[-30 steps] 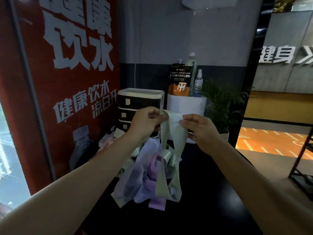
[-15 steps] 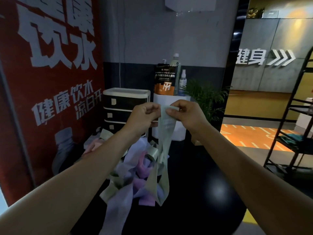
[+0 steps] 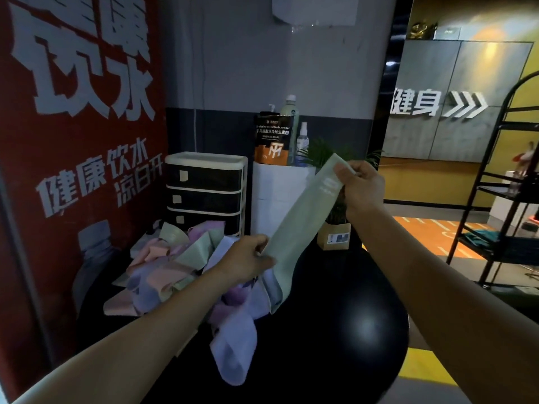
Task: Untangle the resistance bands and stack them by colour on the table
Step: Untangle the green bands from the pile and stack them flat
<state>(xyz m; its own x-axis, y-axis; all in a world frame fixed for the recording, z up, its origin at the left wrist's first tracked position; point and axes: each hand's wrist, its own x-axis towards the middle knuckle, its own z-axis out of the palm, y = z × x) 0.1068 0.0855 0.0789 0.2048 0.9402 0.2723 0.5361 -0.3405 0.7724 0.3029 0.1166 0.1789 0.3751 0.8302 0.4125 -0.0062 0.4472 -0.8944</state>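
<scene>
1. Behind the round black table (image 3: 335, 345) stood a red poster wall (image 3: 73, 141) at nine o'clock and a black-and-cream drawer unit (image 3: 204, 193) at twelve o'clock, with a small potted plant (image 3: 334, 234) at one o'clock.
2. A pale green resistance band (image 3: 303, 217) was held stretched on a slant above the table; its upper end was pinched by the right hand (image 3: 358, 188) at one o'clock, and its lower part was gripped by the left hand (image 3: 248, 262) near the centre.
3. A tangled heap of pink, lilac and green bands (image 3: 163, 272) lay on the table at ten o'clock, and a lilac band (image 3: 233, 354) trailed toward six o'clock.
4. The green band's lower end appeared to be caught among the lilac bands under the left hand; whether it was free could not be told.
5. For the step to be done well, the band should be kept taut and drawn out steadily, while the heap is held down so nothing is dragged off the edge.
6. A bare patch of table at four o'clock would probably suit the green stack.
</scene>
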